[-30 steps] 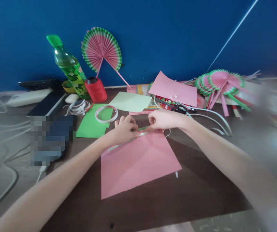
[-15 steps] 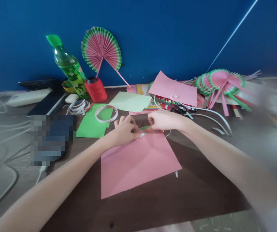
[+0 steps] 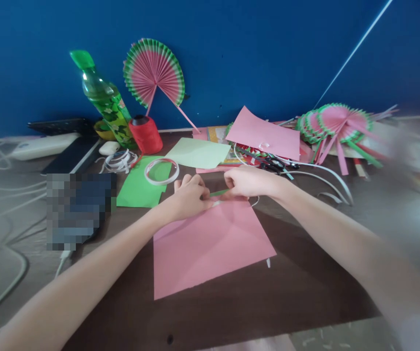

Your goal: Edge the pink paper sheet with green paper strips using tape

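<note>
In the head view, a flat pink paper sheet (image 3: 211, 251) is seen on the dark brown table (image 3: 315, 292), its far edge held in the narrowed fingers of the left hand (image 3: 193, 196) and the right hand (image 3: 247, 183). A thin white strip (image 3: 216, 204) is partly covered by the fingertips, and a narrow green strip (image 3: 219, 193) is glimpsed between the hands. The edge could be creased if it is pulled unevenly; the white strip could be wrinkled or skewed, since the sheet's near corners are left unpinned.
</note>
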`<state>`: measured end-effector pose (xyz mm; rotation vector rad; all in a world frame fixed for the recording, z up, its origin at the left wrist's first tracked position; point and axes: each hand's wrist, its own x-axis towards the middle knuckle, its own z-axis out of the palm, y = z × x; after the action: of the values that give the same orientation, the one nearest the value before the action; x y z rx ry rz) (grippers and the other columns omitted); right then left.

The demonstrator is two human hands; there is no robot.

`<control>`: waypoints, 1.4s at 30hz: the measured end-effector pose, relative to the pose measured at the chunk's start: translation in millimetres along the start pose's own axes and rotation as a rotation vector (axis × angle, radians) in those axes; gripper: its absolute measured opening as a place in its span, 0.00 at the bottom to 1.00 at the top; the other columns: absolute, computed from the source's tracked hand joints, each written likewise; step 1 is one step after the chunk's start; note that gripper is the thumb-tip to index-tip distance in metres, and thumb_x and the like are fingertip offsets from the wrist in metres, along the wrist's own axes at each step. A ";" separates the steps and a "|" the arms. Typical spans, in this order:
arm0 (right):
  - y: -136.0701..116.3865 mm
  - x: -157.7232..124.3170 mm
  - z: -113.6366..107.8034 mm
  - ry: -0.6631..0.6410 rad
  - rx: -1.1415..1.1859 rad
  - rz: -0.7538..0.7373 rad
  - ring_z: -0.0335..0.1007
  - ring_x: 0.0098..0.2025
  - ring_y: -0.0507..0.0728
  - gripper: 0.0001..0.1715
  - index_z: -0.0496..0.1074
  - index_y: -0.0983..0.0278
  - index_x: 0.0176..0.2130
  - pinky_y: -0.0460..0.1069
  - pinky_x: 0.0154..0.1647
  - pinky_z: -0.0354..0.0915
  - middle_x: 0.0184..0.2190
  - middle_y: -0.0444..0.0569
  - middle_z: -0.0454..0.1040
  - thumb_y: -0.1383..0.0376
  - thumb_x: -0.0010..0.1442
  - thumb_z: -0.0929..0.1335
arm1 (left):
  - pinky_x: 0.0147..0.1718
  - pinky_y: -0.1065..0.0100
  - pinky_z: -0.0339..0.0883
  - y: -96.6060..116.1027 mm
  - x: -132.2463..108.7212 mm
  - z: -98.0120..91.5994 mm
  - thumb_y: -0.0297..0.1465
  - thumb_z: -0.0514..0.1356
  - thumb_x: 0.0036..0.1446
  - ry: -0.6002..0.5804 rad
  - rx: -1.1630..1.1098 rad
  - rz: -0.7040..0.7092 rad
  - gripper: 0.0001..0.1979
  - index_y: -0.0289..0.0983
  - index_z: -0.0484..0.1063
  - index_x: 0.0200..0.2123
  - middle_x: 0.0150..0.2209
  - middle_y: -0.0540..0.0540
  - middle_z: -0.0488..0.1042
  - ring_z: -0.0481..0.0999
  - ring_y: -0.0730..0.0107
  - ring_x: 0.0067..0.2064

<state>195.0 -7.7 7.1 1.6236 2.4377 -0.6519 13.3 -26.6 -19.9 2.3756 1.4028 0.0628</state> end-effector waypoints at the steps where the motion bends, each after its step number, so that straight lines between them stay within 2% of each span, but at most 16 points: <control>1: -0.4 -0.2 -0.2 0.001 -0.005 0.002 0.63 0.22 0.52 0.22 0.63 0.62 0.23 0.46 0.23 0.52 0.14 0.43 0.67 0.47 0.45 0.68 | 0.47 0.53 0.51 0.5 -0.1 -0.2 0.38 0.53 0.51 0.001 0.004 0.005 0.12 0.38 0.69 0.23 0.38 0.46 0.63 0.59 0.57 0.46; 10: -0.8 -0.3 -0.1 0.005 -0.006 0.002 0.63 0.21 0.51 0.21 0.61 0.62 0.23 0.47 0.22 0.51 0.13 0.42 0.67 0.48 0.45 0.68 | 0.46 0.54 0.55 4.0 -3.3 -5.7 0.39 0.50 0.53 0.004 0.092 0.008 0.14 0.37 0.70 0.25 0.37 0.44 0.65 0.61 0.57 0.45; 18: 0.2 -0.7 0.8 0.002 0.006 -0.001 0.63 0.21 0.51 0.21 0.61 0.62 0.23 0.46 0.22 0.52 0.13 0.41 0.67 0.48 0.45 0.68 | 0.46 0.53 0.53 3.8 -7.1 -11.2 0.40 0.51 0.53 -0.035 0.148 -0.003 0.15 0.37 0.71 0.25 0.35 0.43 0.66 0.61 0.56 0.45; 23: 1.1 0.3 1.4 0.005 0.003 -0.005 0.64 0.21 0.52 0.21 0.61 0.62 0.23 0.46 0.22 0.52 0.14 0.42 0.67 0.48 0.45 0.68 | 0.43 0.54 0.54 -4.2 -12.8 -26.1 0.40 0.55 0.50 -0.086 0.176 0.037 0.13 0.37 0.70 0.23 0.34 0.44 0.66 0.63 0.55 0.43; 27: 1.0 0.2 -1.6 -0.036 0.031 -0.019 0.64 0.20 0.51 0.21 0.62 0.62 0.23 0.46 0.22 0.53 0.15 0.42 0.68 0.48 0.46 0.67 | 0.37 0.61 0.57 -18.6 -13.8 -44.3 0.38 0.57 0.47 -0.157 0.166 0.074 0.10 0.38 0.69 0.22 0.30 0.45 0.68 0.67 0.58 0.38; 29: -0.2 -1.0 -4.5 -0.073 0.049 -0.009 0.64 0.20 0.51 0.20 0.63 0.62 0.24 0.46 0.22 0.54 0.16 0.42 0.68 0.49 0.47 0.67 | 0.33 0.64 0.58 -28.6 -11.3 -51.0 0.37 0.57 0.47 -0.112 0.161 0.076 0.09 0.38 0.68 0.22 0.28 0.46 0.69 0.68 0.60 0.35; 31: -1.8 -2.3 -7.5 -0.087 0.035 0.009 0.63 0.20 0.51 0.19 0.64 0.63 0.25 0.46 0.21 0.54 0.17 0.43 0.68 0.50 0.48 0.67 | 0.33 0.64 0.59 -40.1 -7.8 -54.4 0.36 0.58 0.46 0.019 0.193 0.009 0.08 0.38 0.67 0.23 0.30 0.45 0.70 0.69 0.60 0.36; 32: -2.5 -2.6 -8.7 -0.079 0.018 0.016 0.63 0.20 0.51 0.18 0.65 0.63 0.25 0.46 0.21 0.53 0.18 0.44 0.69 0.51 0.48 0.67 | 0.34 0.64 0.59 -46.1 -6.0 -54.7 0.36 0.59 0.45 0.089 0.205 -0.035 0.07 0.38 0.68 0.27 0.33 0.45 0.71 0.70 0.58 0.38; 34: -2.8 -2.4 -9.8 -0.044 -0.024 0.011 0.63 0.23 0.51 0.16 0.66 0.63 0.24 0.46 0.21 0.53 0.22 0.45 0.70 0.53 0.48 0.68 | 0.37 0.62 0.60 -57.3 -3.0 -53.3 0.35 0.61 0.42 0.169 0.261 -0.114 0.13 0.37 0.67 0.33 0.38 0.42 0.71 0.69 0.54 0.42; 36: -1.1 -0.9 -9.1 -0.016 -0.045 -0.004 0.64 0.24 0.51 0.13 0.67 0.63 0.24 0.46 0.21 0.53 0.24 0.45 0.72 0.55 0.47 0.68 | 0.39 0.61 0.61 -66.0 -0.8 -50.5 0.36 0.62 0.42 0.171 0.291 -0.164 0.17 0.36 0.66 0.36 0.41 0.39 0.70 0.69 0.51 0.45; 40: 6.3 2.5 -7.3 -0.003 -0.029 -0.044 0.65 0.25 0.52 0.07 0.70 0.63 0.25 0.46 0.23 0.55 0.24 0.45 0.73 0.61 0.48 0.67 | 0.35 0.63 0.60 -72.6 1.0 -48.6 0.33 0.57 0.47 0.072 0.236 -0.162 0.06 0.38 0.62 0.28 0.35 0.42 0.72 0.71 0.55 0.41; 42: 8.9 2.5 -8.8 0.006 -0.003 -0.057 0.67 0.27 0.52 0.06 0.72 0.63 0.26 0.46 0.24 0.56 0.25 0.46 0.74 0.65 0.48 0.65 | 0.32 0.65 0.60 -71.9 0.7 -51.8 0.31 0.55 0.48 0.067 0.174 -0.159 0.04 0.39 0.61 0.26 0.32 0.45 0.72 0.72 0.59 0.37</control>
<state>203.1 1.0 11.6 1.5625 2.4960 -0.6516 -58.1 20.4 3.3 2.4093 1.6863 -0.0240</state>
